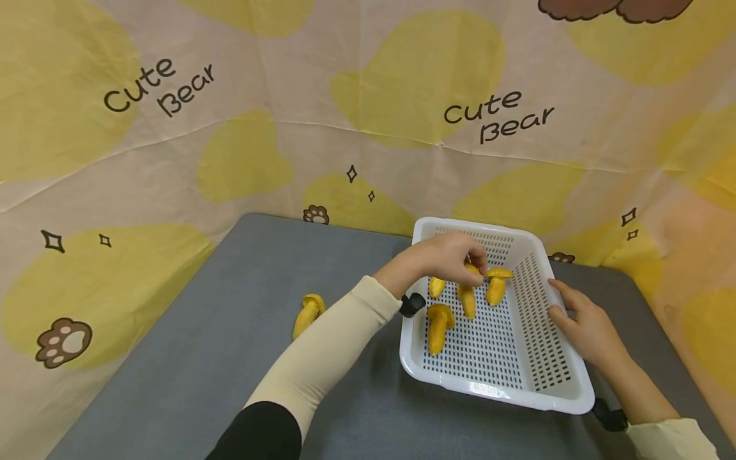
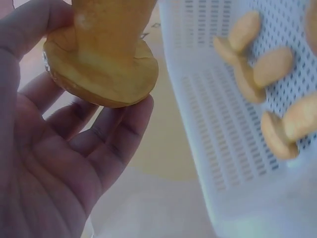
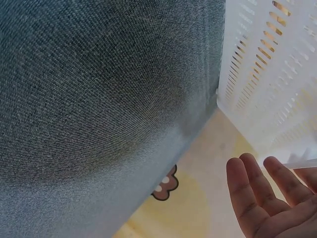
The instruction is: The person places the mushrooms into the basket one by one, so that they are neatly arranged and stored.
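Left hand (image 1: 451, 255): fingers are grasping a mushroom (image 2: 101, 69) by its cap, over the basket (image 1: 483, 351) | Right hand (image 1: 592, 329): fingers are resting loosely against the rim | Handling: mushroom is looking light, firm, perhaps brittle; thick stem is probably offering safer hold
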Tool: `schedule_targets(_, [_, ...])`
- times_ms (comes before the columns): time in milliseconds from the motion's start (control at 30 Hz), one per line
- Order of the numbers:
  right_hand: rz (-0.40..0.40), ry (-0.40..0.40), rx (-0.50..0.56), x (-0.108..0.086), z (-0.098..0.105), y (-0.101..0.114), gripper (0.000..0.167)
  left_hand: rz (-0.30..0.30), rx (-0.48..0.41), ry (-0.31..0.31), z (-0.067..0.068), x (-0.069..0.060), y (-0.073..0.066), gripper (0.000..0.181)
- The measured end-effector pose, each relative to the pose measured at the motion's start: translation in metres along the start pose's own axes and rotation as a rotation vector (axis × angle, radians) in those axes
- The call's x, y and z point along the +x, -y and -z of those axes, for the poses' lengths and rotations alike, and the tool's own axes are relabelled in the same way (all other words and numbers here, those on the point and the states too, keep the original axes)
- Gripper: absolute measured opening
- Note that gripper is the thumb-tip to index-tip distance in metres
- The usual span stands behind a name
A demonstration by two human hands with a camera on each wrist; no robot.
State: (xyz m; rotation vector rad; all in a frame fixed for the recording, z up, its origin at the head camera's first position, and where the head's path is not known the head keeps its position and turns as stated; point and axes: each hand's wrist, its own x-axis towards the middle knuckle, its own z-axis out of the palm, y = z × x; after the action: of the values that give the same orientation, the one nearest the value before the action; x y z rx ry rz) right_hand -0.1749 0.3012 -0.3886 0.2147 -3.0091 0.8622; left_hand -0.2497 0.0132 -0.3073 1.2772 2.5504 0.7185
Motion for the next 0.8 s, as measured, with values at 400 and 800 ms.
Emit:
schedule_targets(400, [0.026, -0.02, -0.019, 0.001, 0.0, -0.001, 0.058, 0.06, -0.02, 0.036, -0.031, 0.031, -0.004, 0.006])
schedule_targets(800, [0.013, -0.008, -0.014, -0.001, 0.0, -0.001, 0.059, 0.087, -0.033, 0.071, -0.061, 0.042, -0.003, 0.011])
